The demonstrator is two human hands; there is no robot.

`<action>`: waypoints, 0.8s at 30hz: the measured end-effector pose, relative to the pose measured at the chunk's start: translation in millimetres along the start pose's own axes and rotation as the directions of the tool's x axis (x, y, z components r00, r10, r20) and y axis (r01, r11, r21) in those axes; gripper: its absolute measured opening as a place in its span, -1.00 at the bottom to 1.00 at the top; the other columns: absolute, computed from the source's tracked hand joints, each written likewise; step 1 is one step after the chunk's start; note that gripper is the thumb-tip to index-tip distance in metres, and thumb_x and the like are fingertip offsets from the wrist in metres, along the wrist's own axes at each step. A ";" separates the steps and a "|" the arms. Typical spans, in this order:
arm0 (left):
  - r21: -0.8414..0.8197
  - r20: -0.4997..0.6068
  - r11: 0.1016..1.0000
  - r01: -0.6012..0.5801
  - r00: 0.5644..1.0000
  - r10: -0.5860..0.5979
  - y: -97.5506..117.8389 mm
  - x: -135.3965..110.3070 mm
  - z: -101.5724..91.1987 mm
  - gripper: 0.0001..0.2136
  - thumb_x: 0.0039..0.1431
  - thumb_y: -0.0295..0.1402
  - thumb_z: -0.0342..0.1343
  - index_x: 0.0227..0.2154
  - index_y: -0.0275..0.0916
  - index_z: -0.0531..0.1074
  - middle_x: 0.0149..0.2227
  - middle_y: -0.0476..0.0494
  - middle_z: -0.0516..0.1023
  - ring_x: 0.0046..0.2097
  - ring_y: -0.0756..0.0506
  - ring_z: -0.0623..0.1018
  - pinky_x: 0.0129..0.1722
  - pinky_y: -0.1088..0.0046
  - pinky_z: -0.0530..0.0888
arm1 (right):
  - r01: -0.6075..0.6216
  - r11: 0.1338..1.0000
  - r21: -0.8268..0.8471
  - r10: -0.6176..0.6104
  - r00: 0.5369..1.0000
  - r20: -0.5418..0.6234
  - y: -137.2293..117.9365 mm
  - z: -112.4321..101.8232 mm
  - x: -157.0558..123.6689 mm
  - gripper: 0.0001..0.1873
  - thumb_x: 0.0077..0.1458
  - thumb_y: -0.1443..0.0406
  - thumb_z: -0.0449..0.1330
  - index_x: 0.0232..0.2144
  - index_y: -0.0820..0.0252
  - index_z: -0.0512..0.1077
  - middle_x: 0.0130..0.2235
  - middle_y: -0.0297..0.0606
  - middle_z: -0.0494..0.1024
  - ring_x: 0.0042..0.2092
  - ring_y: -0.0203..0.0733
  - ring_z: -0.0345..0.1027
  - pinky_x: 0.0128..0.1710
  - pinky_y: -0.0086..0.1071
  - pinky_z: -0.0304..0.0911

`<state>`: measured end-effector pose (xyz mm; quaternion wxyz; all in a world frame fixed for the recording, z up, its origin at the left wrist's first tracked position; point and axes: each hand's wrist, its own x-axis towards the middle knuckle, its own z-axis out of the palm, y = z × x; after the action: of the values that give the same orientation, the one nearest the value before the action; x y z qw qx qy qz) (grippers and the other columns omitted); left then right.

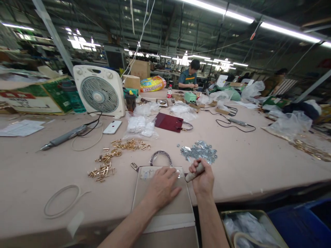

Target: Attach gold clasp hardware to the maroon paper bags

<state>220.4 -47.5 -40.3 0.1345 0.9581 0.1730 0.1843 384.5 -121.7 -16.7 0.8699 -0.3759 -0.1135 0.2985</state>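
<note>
Beige bag panel (178,207) at table (240,165) edge, looks part-done: loop handle (160,152) already at top. Left hand (163,186) flat on it, gripping nothing; right hand (204,177) clamped round grey tool (192,174). Beyond, silver plates (199,151), gold fittings (131,144) still loose.

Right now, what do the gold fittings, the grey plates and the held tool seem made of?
Gold fittings: probably polished metal, from shiny glints. Grey plates: likely thin metal, dull with bright flashes. Held tool: matte, pale; perhaps wood or plastic, no grain readable.
</note>
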 end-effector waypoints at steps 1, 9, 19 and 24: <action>-0.002 -0.002 1.000 0.011 1.000 -0.011 -0.2 0.2 1.1 -0.56 0.27 -0.13 0.25 0.16 -0.07 0.39 0.20 -0.12 0.48 0.21 -0.27 0.40 0.22 0.05 0.36 | 0.017 1.000 -0.005 -0.017 1.000 0.011 5.8 1.7 -1.4 -0.77 0.06 0.16 0.34 -0.40 0.17 0.41 -0.46 -0.45 0.35 -0.52 -0.41 0.19 -0.51 -0.49 0.19; -0.036 -0.058 0.999 0.024 0.998 -0.026 -3.7 0.8 7.1 -0.55 0.27 -0.11 0.23 0.17 -0.08 0.39 0.30 -0.08 0.43 0.33 -0.27 0.32 0.37 0.01 0.20 | 0.298 0.955 -0.011 -0.296 0.952 0.071 38.1 -3.5 -10.3 -0.55 0.32 0.20 0.12 -0.61 0.16 0.21 -0.64 -0.51 0.13 -0.65 -0.42 -0.02 -0.62 -0.45 -0.07; -0.093 -0.055 0.994 0.060 0.996 -0.066 -6.2 0.1 7.5 -0.58 0.22 -0.16 0.28 0.10 -0.08 0.42 0.28 -0.08 0.45 0.31 -0.27 0.34 0.36 0.04 0.21 | 0.450 0.872 -0.195 -0.394 0.879 0.268 56.3 -2.6 -16.6 -0.54 0.36 0.22 0.10 -0.61 0.14 0.28 -0.64 -0.46 0.16 -0.61 -0.33 0.05 -0.58 -0.40 0.00; -0.106 -0.073 0.992 0.070 0.994 -0.078 -7.2 -2.7 8.7 -0.59 0.27 -0.18 0.22 0.14 -0.10 0.40 0.27 -0.11 0.46 0.30 -0.27 0.36 0.35 0.05 0.23 | 0.454 0.832 -0.318 -0.374 0.883 0.283 60.9 2.8 -13.8 -0.53 0.35 0.17 0.12 -0.63 0.12 0.27 -0.65 -0.43 0.19 -0.60 -0.30 0.06 -0.59 -0.38 -0.01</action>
<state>219.4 -43.7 -51.3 0.1837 0.9351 0.2037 0.2243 345.9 -95.6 -58.4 0.8087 -0.4679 -0.3383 0.1123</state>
